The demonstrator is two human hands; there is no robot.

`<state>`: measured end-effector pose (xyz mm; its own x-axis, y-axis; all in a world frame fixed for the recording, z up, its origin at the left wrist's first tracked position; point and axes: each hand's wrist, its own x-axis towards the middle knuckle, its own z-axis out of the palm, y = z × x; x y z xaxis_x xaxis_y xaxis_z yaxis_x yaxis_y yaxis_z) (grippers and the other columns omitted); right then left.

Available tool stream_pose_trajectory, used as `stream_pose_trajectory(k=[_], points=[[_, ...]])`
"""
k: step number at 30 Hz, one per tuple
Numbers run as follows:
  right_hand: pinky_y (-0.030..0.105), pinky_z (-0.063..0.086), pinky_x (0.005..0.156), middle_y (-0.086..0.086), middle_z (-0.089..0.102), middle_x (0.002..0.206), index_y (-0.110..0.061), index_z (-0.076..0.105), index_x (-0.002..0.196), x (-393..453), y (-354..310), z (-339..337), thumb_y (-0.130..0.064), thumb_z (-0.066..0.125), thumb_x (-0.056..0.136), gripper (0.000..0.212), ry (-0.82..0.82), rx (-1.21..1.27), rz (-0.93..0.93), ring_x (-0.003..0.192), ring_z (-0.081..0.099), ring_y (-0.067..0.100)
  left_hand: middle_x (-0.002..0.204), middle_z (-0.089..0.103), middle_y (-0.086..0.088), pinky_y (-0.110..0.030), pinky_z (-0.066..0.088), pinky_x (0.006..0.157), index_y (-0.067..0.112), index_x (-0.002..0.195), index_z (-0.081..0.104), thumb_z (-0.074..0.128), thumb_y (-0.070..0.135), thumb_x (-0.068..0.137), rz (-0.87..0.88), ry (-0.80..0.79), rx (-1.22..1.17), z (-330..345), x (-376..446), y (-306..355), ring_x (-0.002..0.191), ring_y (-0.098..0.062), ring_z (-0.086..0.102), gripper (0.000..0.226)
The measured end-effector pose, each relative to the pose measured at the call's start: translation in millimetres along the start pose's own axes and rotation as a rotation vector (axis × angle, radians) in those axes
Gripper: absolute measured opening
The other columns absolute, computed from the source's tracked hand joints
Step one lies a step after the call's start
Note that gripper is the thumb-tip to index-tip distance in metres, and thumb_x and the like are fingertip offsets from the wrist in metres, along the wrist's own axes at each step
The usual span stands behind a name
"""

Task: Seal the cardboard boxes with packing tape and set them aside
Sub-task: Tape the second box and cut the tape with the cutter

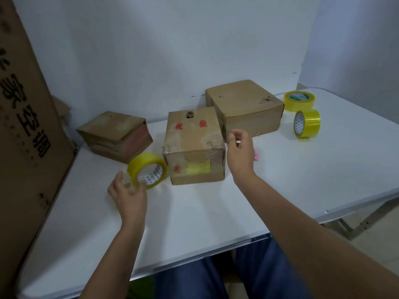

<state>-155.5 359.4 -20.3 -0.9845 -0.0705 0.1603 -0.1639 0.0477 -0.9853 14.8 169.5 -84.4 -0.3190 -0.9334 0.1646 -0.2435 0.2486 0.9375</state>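
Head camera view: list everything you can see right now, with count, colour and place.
Brown cardboard boxes: 3; left, centre, back right on table.
Yellow packing tape rolls: 3; one by the centre box at the left hand, two far right.
Small pink object: 1, behind right hand, unclear.
White table: 1.
Large printed cardboard sheet: 1, brown, left edge.
Hands: left touching the near roll; right beside centre box, empty.

A white table (280,190) carries three cardboard boxes: one at the left (114,137), one in the middle (193,145), one behind it to the right (244,106); a yellow tape roll (146,170) stands just left of the middle box; two more rolls (299,100) (306,123) sit at the far right; something small and pink (256,157) lies right of the middle box.
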Motion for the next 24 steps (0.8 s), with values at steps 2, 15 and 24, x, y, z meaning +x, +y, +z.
stream_pose_trajectory(k=[2,15,24], points=[[0.011,0.040,0.069,0.000,0.053,0.116,-0.018,0.055,0.114,-5,-1,1,-0.020,0.044,0.101,0.017,0.009,0.000,-0.017,0.086,0.052,-0.002,0.141,0.040,-0.012,-0.037,0.049,0.095,0.021,0.135,0.048,0.070,0.033,0.085,-0.128,-0.123,0.083,-3,-2,-19,0.111,-0.024,0.058,0.056],[0.024,0.048,0.076,-0.006,0.059,0.108,-0.023,0.058,0.112,-15,-9,-3,-0.022,0.044,0.101,0.018,0.005,0.025,-0.019,0.097,0.061,0.014,0.099,0.070,-0.021,-0.033,0.058,0.067,0.003,0.103,0.059,0.041,0.055,0.098,-0.309,-0.075,-0.112,13,21,-9,0.077,-0.034,0.071,0.055],[0.034,0.051,0.081,-0.010,0.060,0.099,-0.024,0.058,0.109,-18,-13,0,-0.021,0.044,0.100,0.017,-0.009,0.057,-0.021,0.095,0.062,0.018,0.096,0.069,-0.018,-0.032,0.043,0.078,0.003,0.098,0.064,0.033,0.052,0.101,-0.155,-0.032,0.159,-2,24,-14,0.093,-0.036,0.063,0.058]])
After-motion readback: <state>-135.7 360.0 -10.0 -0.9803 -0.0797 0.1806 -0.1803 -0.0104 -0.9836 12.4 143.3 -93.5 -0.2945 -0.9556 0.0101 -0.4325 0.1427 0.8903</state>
